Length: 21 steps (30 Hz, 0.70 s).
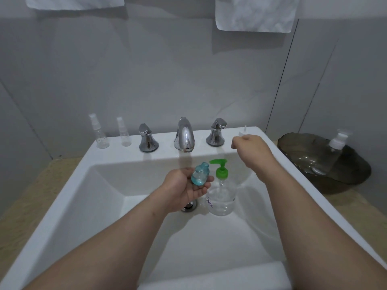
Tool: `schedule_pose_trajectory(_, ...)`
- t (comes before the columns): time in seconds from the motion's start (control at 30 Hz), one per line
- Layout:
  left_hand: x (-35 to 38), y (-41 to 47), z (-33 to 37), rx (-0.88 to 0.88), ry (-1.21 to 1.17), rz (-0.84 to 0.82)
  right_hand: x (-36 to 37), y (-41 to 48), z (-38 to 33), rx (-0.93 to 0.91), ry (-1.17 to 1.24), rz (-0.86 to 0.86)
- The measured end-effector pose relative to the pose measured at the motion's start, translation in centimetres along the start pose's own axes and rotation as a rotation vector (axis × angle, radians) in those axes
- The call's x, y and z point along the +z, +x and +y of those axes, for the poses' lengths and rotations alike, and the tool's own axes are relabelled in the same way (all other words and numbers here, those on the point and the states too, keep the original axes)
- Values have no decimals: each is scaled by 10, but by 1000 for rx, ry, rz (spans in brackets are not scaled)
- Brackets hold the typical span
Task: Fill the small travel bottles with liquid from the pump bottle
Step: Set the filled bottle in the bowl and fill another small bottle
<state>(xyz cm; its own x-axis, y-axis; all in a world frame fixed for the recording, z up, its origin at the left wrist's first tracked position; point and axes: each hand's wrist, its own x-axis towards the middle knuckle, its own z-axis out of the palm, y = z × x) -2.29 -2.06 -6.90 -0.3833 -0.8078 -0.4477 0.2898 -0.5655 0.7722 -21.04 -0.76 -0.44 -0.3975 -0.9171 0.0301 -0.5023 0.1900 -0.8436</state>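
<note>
Step in hand: judging by the open neck, the person is readying one bottle for filling; no pumping is happening yet.
Left hand [184,185]: its fingers [204,186] are curling under and cradling the blue travel bottle [200,174], tilted, over the sink [117,147] basin.
Pump bottle [223,197]: standing in the basin, green nozzle pointing toward the held bottle, just beside it.
Right hand [247,142]: hovering at the back rim with fingers curled in; a white cap [243,132] is peeking out beyond it, and I cannot tell whether it is gripping it.
Waiting: two clear spray bottles [101,136] are standing capped on the rim's left.
Next move: probably bringing the right hand onto the pump head and lining the open neck under the nozzle.
</note>
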Motion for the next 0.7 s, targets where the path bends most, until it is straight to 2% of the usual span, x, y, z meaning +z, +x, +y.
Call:
schedule_pose_trajectory(0.13, 1, -2, 2, -4, -41, 14, -7, -4, 13, 62, -49, -221)
schedule_pose_trajectory(0.23, 1, 0, 3, 2, -69, 37, 1, -6, 28, 81, -182, -464)
schedule_pose_trajectory(0.33, 0, 2, 2, 19, -99, 74, 17, -7, 47, 61, -321, -617)
schedule_pose_trajectory(0.4, -1, 3, 3, 22, -120, 92, 29, -10, 57, 41, -312, -626)
schedule_pose_trajectory(0.53, -1, 2, 4, 11, -153, 98, 45, -12, 69, -46, -210, -477)
schedule_pose_trajectory(0.7, -3, 1, 3, -27, -152, 109, 39, -7, 62, -86, -276, -460)
